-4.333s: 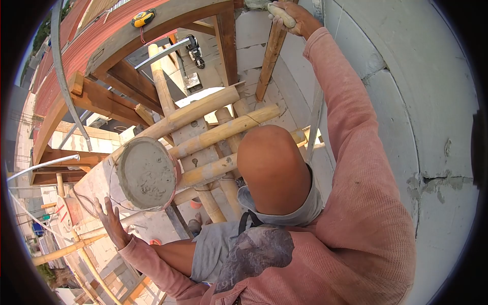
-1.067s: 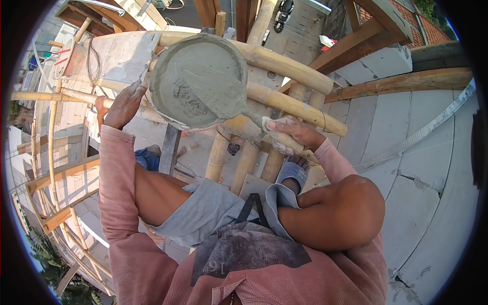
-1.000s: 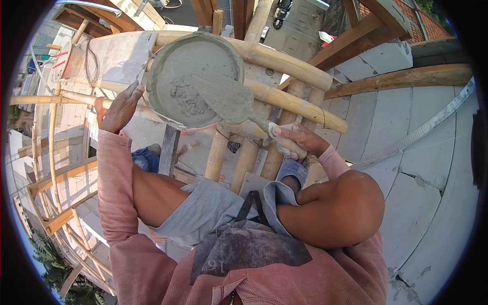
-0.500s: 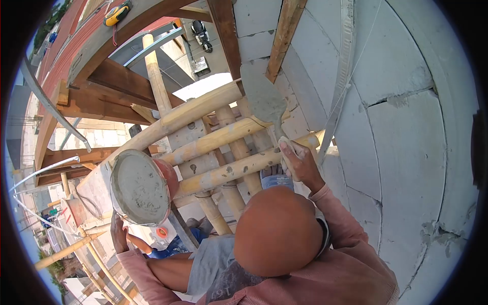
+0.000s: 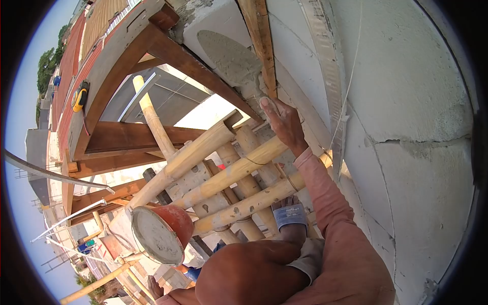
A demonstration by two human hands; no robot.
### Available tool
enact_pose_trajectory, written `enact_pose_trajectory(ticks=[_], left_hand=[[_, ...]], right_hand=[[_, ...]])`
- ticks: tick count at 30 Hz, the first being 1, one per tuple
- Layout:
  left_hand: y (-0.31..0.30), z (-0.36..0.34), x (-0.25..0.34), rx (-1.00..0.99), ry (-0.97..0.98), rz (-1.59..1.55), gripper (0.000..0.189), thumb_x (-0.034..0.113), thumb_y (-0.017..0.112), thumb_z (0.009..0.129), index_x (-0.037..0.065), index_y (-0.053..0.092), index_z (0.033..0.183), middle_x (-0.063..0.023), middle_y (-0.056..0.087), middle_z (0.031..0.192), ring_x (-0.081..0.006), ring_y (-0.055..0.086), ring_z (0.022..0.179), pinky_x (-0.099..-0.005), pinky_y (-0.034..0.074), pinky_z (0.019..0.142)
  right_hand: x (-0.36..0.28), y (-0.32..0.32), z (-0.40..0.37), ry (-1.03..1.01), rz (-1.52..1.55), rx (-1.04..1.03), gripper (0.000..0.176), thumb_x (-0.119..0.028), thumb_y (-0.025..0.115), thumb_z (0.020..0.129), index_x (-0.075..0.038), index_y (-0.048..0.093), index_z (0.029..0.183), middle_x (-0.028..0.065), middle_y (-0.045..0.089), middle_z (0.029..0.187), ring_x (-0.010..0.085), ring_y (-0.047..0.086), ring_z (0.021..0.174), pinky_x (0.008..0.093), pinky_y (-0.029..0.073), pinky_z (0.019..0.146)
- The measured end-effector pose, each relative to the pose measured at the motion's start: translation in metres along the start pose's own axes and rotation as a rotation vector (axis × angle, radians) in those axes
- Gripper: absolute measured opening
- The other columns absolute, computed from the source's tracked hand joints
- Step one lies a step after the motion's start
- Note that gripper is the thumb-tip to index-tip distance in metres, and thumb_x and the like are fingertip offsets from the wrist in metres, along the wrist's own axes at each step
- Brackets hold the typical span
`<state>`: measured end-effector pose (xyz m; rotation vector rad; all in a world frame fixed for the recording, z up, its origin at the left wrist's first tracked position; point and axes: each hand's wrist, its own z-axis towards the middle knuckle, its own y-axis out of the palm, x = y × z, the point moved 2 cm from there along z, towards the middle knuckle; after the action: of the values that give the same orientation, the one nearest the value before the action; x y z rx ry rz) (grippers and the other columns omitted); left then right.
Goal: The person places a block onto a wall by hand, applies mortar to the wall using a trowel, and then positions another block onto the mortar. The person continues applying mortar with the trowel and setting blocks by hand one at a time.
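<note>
My right hand (image 5: 287,124) is closed around the handle of a trowel (image 5: 223,53), thumb along the top. The trowel's broad grey blade is coated with mortar and overlaps the pale block (image 5: 211,25) beside the wooden post. At the lower left, my left hand (image 5: 155,287) is partly in view below the bucket, with fingers extended and apart from its rim. The red bucket (image 5: 184,223) holds grey mortar (image 5: 157,236) and stands tilted in this view by the bamboo poles.
Bamboo scaffold poles (image 5: 244,165) cross below me, with a sandalled foot (image 5: 290,213) on them. A block wall (image 5: 422,188) rises at the right beside a metal straightedge (image 5: 325,56) and string. A tape measure (image 5: 80,96) rests on the curved frame (image 5: 109,66).
My view has shifted. The trowel has moved up and left, past the wooden post, to the block. My left hand has moved away from the bucket's side.
</note>
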<state>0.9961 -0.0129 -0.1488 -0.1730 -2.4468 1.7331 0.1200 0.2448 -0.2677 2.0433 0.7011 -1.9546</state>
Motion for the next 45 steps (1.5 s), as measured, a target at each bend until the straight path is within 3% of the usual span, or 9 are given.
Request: enact_pose_trajectory(ticks=[6,11,18,25,29,35,39,41,45], left_hand=[[-0.013,-0.039,-0.007,-0.104,0.039,0.29,0.056,0.023,0.059,0.097,-0.005,0.046,0.144,-0.0199,0.044,0.15,-0.0303,0.049,0.134,-0.035,0.049,0.095],[0.001,-0.026,-0.005,0.069,-0.445,-0.501,0.059,0.041,0.049,0.106,-0.004,0.047,0.143,-0.0135,0.044,0.148,-0.0257,0.05,0.128,-0.0402,0.048,0.097],[-0.024,-0.062,0.183,0.104,-0.654,-0.439,0.06,0.043,0.049,0.105,-0.003,0.049,0.143,-0.0131,0.047,0.145,-0.0252,0.052,0.123,-0.0366,0.048,0.094],[-0.024,-0.031,0.034,0.154,-0.346,-0.1,0.058,0.042,0.049,0.105,-0.005,0.052,0.139,-0.0232,0.057,0.131,-0.0278,0.057,0.115,-0.0356,0.049,0.089],[-0.113,-0.022,0.26,0.654,-0.153,-0.106,0.061,0.042,0.047,0.107,-0.007,0.047,0.145,-0.022,0.05,0.149,-0.0316,0.047,0.137,-0.0389,0.034,0.115],[-0.196,0.024,0.548,0.88,0.801,-0.101,0.06,0.045,0.047,0.106,0.004,0.046,0.149,-0.0212,0.048,0.15,-0.0323,0.046,0.14,-0.0507,0.039,0.114],[-0.183,0.061,0.717,1.008,1.251,0.133,0.059,0.034,0.067,0.097,0.014,0.048,0.15,-0.018,0.046,0.152,-0.0325,0.045,0.141,-0.0491,0.038,0.115],[-0.158,0.091,0.779,1.2,1.275,0.341,0.061,0.049,0.051,0.103,0.01,0.048,0.15,-0.014,0.043,0.157,-0.0314,0.038,0.146,-0.0489,0.027,0.121],[-0.135,0.086,0.866,1.042,1.167,0.598,0.069,0.045,0.065,0.091,0.007,0.048,0.146,-0.0186,0.036,0.16,-0.0329,0.023,0.153,-0.0646,0.005,0.124]], right_hand=[[-0.015,0.015,0.057,-0.128,-0.089,-0.03,0.071,-0.065,0.058,0.094,0.005,0.071,0.103,0.0162,0.065,0.071,0.0223,0.061,0.066,0.0378,0.049,0.066],[0.0,0.027,0.081,-0.155,-0.214,0.044,0.07,-0.065,0.06,0.092,0.003,0.072,0.107,0.0118,0.062,0.068,0.0181,0.059,0.064,0.0372,0.05,0.068],[0.033,0.031,0.075,0.057,-0.147,-0.049,0.077,-0.069,0.061,0.089,0.003,0.071,0.115,0.0151,0.067,0.077,0.0228,0.064,0.074,0.037,0.05,0.078],[0.051,0.029,0.072,0.117,-0.154,-0.074,0.078,-0.069,0.062,0.09,0.002,0.07,0.122,0.0184,0.07,0.081,0.025,0.065,0.079,0.0369,0.051,0.083],[0.067,0.024,0.059,0.086,-0.241,-0.039,0.068,-0.063,0.061,0.093,0.001,0.072,0.116,0.0189,0.073,0.086,0.0243,0.066,0.08,0.0366,0.051,0.084],[0.06,0.007,-0.001,-0.039,-0.202,0.066,0.047,-0.043,0.072,0.093,0.003,0.07,0.106,0.0147,0.074,0.09,0.0194,0.066,0.082,0.0339,0.051,0.083],[0.038,0.003,-0.018,-0.177,0.072,0.115,0.039,-0.023,0.078,0.089,0.004,0.066,0.114,0.0127,0.071,0.099,0.0201,0.066,0.09,0.0343,0.052,0.084],[0.041,0.005,-0.024,-0.241,0.169,0.182,0.037,-0.021,0.077,0.089,0.002,0.065,0.116,0.0102,0.068,0.104,0.0176,0.063,0.093,0.0335,0.051,0.085],[0.017,0.012,-0.024,-0.261,0.168,0.153,0.035,-0.017,0.076,0.089,0.001,0.063,0.117,0.0116,0.063,0.114,0.021,0.061,0.1,0.0348,0.051,0.086]])
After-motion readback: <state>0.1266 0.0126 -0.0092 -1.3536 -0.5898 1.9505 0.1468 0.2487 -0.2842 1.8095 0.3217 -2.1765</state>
